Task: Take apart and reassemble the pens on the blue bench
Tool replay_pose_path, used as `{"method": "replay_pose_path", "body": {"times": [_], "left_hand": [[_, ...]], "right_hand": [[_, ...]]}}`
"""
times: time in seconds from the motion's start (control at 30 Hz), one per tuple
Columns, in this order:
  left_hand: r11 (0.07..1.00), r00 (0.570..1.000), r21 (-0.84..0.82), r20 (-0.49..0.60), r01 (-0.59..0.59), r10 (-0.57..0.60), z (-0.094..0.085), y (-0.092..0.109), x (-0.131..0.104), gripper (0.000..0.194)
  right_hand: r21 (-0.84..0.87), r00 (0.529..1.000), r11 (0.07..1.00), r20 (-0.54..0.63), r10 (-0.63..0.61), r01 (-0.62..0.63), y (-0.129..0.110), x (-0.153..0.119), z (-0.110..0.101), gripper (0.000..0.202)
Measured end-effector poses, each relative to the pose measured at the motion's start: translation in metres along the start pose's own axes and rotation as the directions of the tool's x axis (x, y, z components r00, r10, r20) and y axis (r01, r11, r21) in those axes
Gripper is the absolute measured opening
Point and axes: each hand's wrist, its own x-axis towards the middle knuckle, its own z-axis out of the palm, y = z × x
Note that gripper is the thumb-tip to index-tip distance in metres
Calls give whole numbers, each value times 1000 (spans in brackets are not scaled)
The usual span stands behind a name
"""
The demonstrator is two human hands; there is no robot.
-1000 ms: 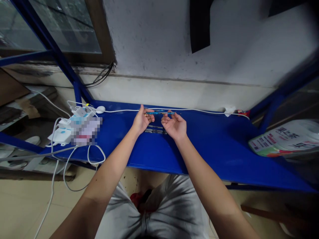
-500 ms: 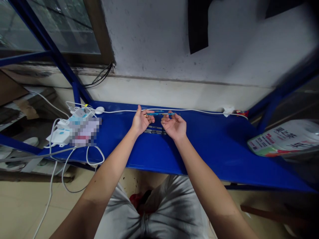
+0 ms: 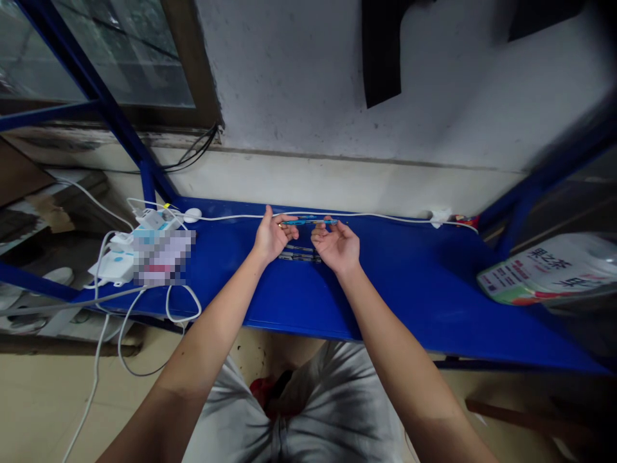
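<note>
- Fingers of the left hand (image 3: 270,236) pinch one end of a thin blue pen (image 3: 304,222), and the fingers of the right hand (image 3: 337,245) close on the other end, so the pen hangs level between the two hands, just above the blue counter (image 3: 409,283).
- Judged by its look, the pen is light, stiff and smooth plastic; a pinch at each end is enough, and a grip nearer the middle of the barrel would hold it steadier if one hand lets go.
- Several more pens (image 3: 299,253) lie side by side on the counter right under the hands, close enough to be knocked.
- A white cable (image 3: 385,216) runs along the counter's far edge just behind the pen, ending at a small white plug (image 3: 438,215).
- White power strips and chargers (image 3: 120,257) with looping cords sit well off to the left.
- A printed packet (image 3: 540,273) lies well apart to the right.
</note>
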Motion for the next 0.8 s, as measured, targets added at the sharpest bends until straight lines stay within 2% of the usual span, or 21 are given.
{"method": "replay_pose_path", "body": {"times": [0.3, 0.47, 0.67, 0.73, 0.8], "left_hand": [[1000, 1000, 29, -28, 10, -9, 2, 2, -1, 80], [995, 999, 101, -48, -6, 10, 1, 1, -1, 81], [988, 998, 152, -50, -29, 37, 1, 2, 0, 82], [987, 998, 153, -43, -40, 47, -1, 3, 0, 73], [977, 996, 199, -26, -78, 85, -6, 5, 1, 52]], "right_hand": [[44, 999, 999, 34, 26, -27, -1, -1, 2, 21], [-4, 1000, 1000, -11, 8, -8, -1, -1, 2, 18], [-63, 1000, 998, -2, -7, 7, -1, -1, 2, 15], [-70, 1000, 998, -5, -3, 3, -1, -1, 3, 19], [-84, 1000, 996, -15, 4, -5, -1, 0, 4, 28]]}}
